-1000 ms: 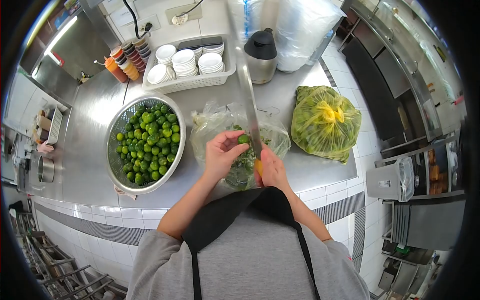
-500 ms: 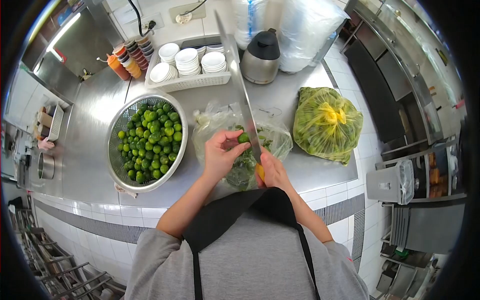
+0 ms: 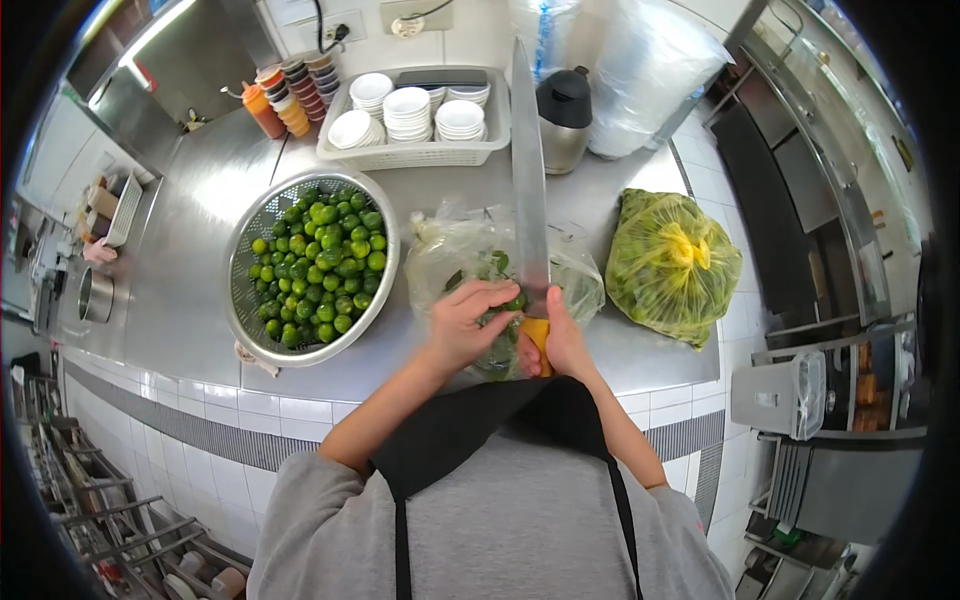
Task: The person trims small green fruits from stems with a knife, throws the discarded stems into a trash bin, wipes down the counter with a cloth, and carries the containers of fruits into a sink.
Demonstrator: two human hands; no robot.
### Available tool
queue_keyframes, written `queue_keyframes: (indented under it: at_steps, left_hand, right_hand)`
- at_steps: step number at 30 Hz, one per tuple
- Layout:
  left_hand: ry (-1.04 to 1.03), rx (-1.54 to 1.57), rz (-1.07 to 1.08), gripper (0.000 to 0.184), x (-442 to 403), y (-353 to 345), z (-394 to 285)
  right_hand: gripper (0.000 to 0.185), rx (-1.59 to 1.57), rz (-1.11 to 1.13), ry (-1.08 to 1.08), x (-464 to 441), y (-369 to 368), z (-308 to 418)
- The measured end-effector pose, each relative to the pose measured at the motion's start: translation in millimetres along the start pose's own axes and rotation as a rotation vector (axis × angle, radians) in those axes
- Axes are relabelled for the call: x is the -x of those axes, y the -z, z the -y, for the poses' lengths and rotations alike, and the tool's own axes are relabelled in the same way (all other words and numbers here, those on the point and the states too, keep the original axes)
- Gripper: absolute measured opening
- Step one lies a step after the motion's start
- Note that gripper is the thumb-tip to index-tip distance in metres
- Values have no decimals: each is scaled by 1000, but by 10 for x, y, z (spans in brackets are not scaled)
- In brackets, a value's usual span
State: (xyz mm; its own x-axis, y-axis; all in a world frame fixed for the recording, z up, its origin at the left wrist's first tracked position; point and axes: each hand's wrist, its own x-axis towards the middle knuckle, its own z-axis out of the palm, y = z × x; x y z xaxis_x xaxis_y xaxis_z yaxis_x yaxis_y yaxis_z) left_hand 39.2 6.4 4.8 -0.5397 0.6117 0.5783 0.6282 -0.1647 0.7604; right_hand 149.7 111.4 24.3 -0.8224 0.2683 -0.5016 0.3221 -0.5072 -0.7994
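- The left hand (image 3: pixel 468 325), near the middle of the frame, is closed on a small round green citrus fruit (image 3: pixel 516 300), pinched at its fingertips.
- The right hand (image 3: pixel 562 338), just to the right in the frame, grips the yellow handle (image 3: pixel 537 335) of a long, broad-bladed steel knife (image 3: pixel 529 180), whose blade points to the top of the frame.
- The pinched fruit sits just beside the lower end of the blade; whether the two touch is hard to tell.
- Beneath both hands, at the centre, a clear, crumpled plastic bag (image 3: pixel 432 250) with green leafy matter inside lies on the shiny stainless-steel counter (image 3: pixel 190 300).
- Left of centre stands a round, perforated metal colander (image 3: pixel 262 215) holding a heap of small round green citrus fruits (image 3: pixel 325 260).
- Right of centre rests a bulging clear plastic bag of yellow-green contents (image 3: pixel 675 265), its yellow top gathered in a knot.
- In the upper middle, a white plastic basket (image 3: pixel 415 158) carries stacks of small white dishes (image 3: pixel 407 115), near a steel jug with a black lid (image 3: pixel 566 120).
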Motion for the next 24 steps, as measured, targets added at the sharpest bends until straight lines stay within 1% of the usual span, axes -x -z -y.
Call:
queue_keyframes:
  at_steps: [1, 3, 4, 6, 7, 8, 10, 11, 12, 13, 15, 17, 19, 22, 24]
  left_hand:
    - [26, 13, -4, 27, -3, 18, -7]
    - [-59, -232, -65, 27, -66, 180, -37]
    - [-98, -350, -88, 27, -104, 292, -67]
    - [-81, -540, -227, 28, -218, 693, -19]
    - [-62, -684, -232, 28, -297, 900, -47]
    - [-43, -828, -235, 29, -366, 1036, -83]
    - [-21, -885, -188, 28, -414, 1047, -96]
    - [16, -708, -129, 25, -395, 953, 11]
    - [6, -599, -12, 22, -402, 812, 34]
    - [113, -465, 142, 18, -387, 614, 33]
    - [110, -343, 413, 18, -381, 151, 270]
    - [60, -414, 675, 20, -380, -325, 530]
    - [48, -408, 756, 23, -408, -730, 681]
    - [-63, -296, 705, 28, -503, -1047, 623]
    - [-64, -243, 711, 30, -489, -1186, 601]
  right_hand:
    - [55, -19, 25, 5, -11, 3, -1]
    - [57, -84, 65, 77, 33, -25, -1]
    - [57, -25, 27, 79, 52, -10, 14]
    - [57, 88, -61, 80, 124, 87, 25]
    - [57, 14, -67, -10, 147, 175, 39]
    - [57, 3, -97, 38, 189, 238, 48]
    - [58, -16, -166, 135, 303, 361, 68]
    - [59, -3, -153, 192, 339, 439, 64]
    - [60, -28, -171, 218, 387, 476, 75]
    - [60, -54, -187, 245, 442, 493, 100]
    - [62, -113, -199, 311, 541, 515, 132]
    - [65, -115, -253, 338, 605, 495, 127]
    - [67, -108, -286, 360, 661, 501, 104]
    - [66, -98, -313, 370, 717, 547, 24]
    - [65, -112, -343, 356, 733, 570, -47]
